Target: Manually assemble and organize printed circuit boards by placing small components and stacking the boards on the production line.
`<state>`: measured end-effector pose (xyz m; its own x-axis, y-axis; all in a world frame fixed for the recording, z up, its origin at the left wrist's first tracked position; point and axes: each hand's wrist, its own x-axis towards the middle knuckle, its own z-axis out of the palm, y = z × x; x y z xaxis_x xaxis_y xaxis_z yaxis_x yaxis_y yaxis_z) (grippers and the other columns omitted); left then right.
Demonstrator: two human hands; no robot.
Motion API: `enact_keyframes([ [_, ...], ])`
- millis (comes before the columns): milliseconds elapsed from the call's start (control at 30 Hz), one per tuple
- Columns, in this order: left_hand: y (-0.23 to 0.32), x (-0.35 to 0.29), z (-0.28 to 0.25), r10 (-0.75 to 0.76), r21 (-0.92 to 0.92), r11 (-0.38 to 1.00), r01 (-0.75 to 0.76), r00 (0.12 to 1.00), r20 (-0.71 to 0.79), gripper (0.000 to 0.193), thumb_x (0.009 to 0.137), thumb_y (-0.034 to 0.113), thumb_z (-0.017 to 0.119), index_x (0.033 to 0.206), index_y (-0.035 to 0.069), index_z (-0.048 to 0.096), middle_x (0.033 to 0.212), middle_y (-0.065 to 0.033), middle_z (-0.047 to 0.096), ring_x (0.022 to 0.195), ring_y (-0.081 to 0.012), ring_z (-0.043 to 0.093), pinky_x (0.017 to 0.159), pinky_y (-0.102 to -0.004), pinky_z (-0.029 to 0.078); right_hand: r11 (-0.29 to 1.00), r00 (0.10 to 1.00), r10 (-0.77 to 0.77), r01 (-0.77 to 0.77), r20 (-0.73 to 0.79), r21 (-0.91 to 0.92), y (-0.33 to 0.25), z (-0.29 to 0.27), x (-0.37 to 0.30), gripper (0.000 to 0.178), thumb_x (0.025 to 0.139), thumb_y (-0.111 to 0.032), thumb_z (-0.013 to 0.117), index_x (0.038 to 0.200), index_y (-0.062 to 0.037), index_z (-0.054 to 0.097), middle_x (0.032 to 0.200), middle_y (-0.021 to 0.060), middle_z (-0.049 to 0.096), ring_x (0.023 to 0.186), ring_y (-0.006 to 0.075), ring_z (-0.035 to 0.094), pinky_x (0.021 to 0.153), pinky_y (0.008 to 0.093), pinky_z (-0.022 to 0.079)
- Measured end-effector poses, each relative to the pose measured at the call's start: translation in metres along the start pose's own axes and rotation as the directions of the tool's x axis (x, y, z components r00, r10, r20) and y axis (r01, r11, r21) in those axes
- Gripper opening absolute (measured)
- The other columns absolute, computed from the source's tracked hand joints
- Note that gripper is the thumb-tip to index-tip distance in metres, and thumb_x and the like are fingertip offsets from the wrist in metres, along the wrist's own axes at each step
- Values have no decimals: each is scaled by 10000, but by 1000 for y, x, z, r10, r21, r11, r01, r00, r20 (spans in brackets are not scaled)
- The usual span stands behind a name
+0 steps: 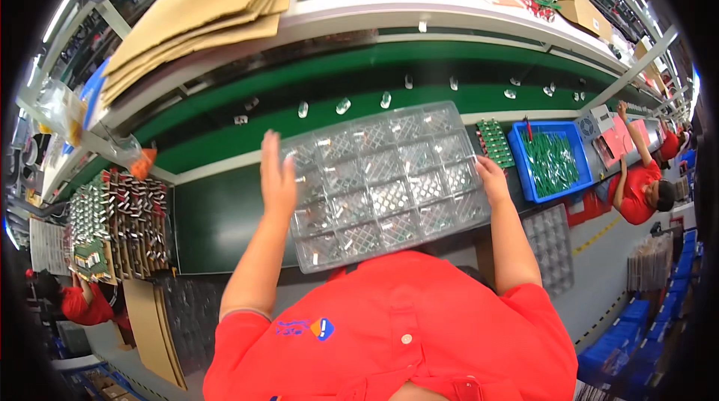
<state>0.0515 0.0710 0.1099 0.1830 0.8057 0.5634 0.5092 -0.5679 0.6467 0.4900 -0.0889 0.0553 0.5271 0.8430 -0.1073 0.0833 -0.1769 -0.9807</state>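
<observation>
A clear plastic compartment tray (374, 253) lies tilted in front of my chest, its left side nearer to me. Small pieces sit in its cells, too small to name. My right hand (493, 180) grips the right edge, thumb on top and the other fingers mostly hidden. At the left edge, my left hand (278, 180) is held upright with fingers stretched and thumb apart. It is beside the rim; whether it touches cannot be made out.
Beyond the tray a green conveyor belt (225, 128) carries small clear parts (343, 106). A blue bin (586, 152) of green strips and a green circuit board panel (494, 143) are right. Cardboard sheets (202, 15) lie far left; stacked boards (135, 221) stand left. Co-workers (640, 190) sit either side.
</observation>
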Motion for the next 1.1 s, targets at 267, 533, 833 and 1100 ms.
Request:
enact_keyframes([
  [267,87,244,77,613,128,790,-599,776,-149,283,823,90,490,1091,1,506,1167,-203,478,1085,-364,450,924,-393,359,999,1000,-17,17,-8,31,7,-3,15,300,833,-104,531,1105,22,517,1008,56,577,924,118,523,839,244,386],
  [533,97,325,102,287,364,891,-272,958,14,267,721,201,645,924,31,613,960,-151,587,890,-302,553,787,-370,430,989,1000,16,-19,24,149,21,-3,10,268,830,-75,522,1081,20,525,977,54,584,902,116,530,835,244,391],
  [833,105,298,89,277,195,954,-227,917,-288,240,775,237,609,924,64,534,715,-152,596,639,-263,594,607,-370,448,997,998,-68,69,14,-38,27,-2,9,249,829,-86,524,1057,13,533,949,55,591,871,119,539,790,250,411],
  [1100,142,74,71,33,-458,871,177,910,414,135,834,76,533,953,19,565,839,-25,562,791,-111,550,719,-234,430,731,805,-567,589,174,-344,-80,10,-54,347,779,-102,577,1111,-19,511,1100,102,526,994,192,514,848,280,404],
])
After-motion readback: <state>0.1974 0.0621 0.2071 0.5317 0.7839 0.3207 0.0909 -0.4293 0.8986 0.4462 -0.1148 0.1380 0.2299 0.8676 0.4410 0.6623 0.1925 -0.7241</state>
